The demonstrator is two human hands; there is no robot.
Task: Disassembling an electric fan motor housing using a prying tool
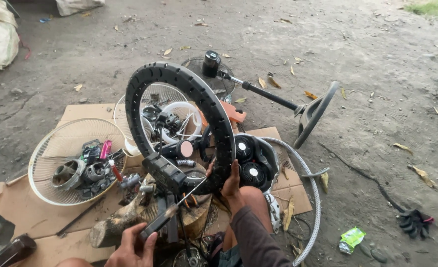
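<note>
Ring light (pixel 214 113): gripped at 6 o'clock by right hand (pixel 230 183). Screwdriver (pixel 172 211): clasped in left hand (pixel 132 247); keep tip square on mount (pixel 165 170).

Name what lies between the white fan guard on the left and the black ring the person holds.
In the head view, between the fan guard and the black ring lie small motor parts and a red-handled tool on cardboard.
</note>
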